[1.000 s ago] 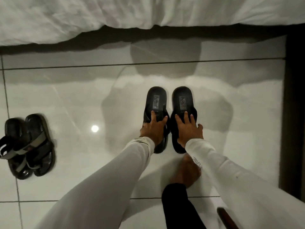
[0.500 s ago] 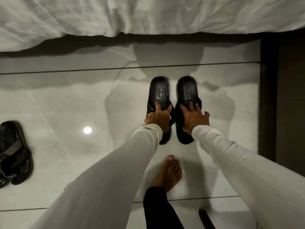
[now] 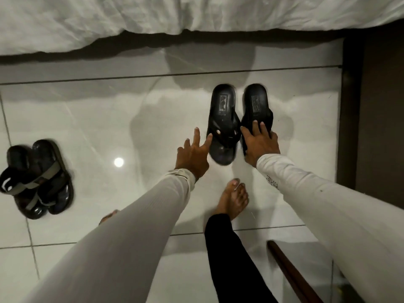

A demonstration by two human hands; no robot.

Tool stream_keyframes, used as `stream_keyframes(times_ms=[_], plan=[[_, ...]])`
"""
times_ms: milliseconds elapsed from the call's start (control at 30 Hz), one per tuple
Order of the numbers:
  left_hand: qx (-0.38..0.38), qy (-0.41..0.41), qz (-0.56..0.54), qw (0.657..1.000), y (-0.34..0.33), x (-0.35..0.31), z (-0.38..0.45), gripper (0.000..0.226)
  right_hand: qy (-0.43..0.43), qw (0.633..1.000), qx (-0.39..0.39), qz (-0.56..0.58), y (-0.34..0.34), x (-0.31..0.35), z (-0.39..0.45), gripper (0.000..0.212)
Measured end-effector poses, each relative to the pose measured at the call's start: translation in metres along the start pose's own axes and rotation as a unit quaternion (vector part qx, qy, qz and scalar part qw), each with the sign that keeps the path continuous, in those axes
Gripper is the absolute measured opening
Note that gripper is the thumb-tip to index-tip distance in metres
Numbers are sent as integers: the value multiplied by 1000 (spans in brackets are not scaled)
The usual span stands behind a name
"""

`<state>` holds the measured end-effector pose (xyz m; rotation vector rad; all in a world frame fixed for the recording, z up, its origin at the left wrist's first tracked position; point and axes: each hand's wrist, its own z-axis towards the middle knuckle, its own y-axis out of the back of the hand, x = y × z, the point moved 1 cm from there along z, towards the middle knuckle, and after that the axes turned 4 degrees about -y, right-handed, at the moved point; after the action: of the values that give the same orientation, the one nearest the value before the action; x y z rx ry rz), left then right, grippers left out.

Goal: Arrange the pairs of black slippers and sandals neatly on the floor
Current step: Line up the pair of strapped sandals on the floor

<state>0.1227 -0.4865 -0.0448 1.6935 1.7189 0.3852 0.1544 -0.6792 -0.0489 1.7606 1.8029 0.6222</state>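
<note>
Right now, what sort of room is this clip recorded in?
Most likely a bedroom. Rumpled white bedding hangs over a bed's edge along the top, above a glossy pale tiled floor. A pair of black flip-flop slippers and strapped black sandals sit on the tiles beside it.

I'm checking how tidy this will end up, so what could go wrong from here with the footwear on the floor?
The left hand is off the left black flip-flop slipper, its fingers spread beside it; a stray nudge could skew it. The right hand rests on the right black flip-flop slipper; dragging back could break the alignment. The black strapped sandals overlap, and may get forgotten.
</note>
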Motion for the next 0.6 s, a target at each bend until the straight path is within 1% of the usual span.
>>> stream_keyframes(times_ms=[133, 267, 367, 600], plan=[[-44, -3, 49, 998, 4, 49, -45, 69, 11, 1000, -18, -21, 13, 53, -30, 82], [-79, 16, 42, 996, 10, 116, -93, 69, 31, 998, -33, -36, 19, 133, -55, 81], [-82, 43, 41, 995, 11, 181, -130, 70, 57, 997, -33, -38, 16, 208, -72, 83], [-67, 118, 23, 990, -9, 361, -219, 73, 103, 993, -6, -54, -9, 391, -106, 85]])
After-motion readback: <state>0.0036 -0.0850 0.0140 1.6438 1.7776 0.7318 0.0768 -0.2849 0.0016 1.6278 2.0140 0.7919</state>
